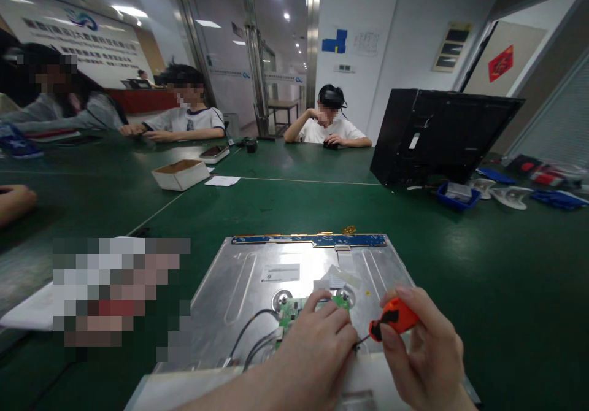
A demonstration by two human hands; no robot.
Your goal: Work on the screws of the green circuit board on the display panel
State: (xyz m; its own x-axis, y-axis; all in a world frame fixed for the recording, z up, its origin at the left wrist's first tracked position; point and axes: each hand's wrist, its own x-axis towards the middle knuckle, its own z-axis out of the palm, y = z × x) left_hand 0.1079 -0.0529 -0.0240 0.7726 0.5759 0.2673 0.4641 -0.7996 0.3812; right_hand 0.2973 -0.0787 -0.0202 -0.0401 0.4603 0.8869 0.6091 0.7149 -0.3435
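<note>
A silver metal panel (248, 276) lies flat on the green table (483, 264) in front of me, with a blue strip board (308, 239) along its far edge. A small green circuit board (291, 310) with black cables (251, 325) sits near the panel's near side. My left hand (313, 349) rests on that green board, fingers curled over it. My right hand (423, 356) grips an orange-handled screwdriver (394, 318), whose thin tip points left toward the fingers of my left hand.
A black monitor housing (437, 135) stands at the back right beside a blue tray (455, 195) and small parts. A white cardboard box (180, 173) and a paper sit mid-table. Three people sit across the table; another person's hand (13, 201) rests at the left edge.
</note>
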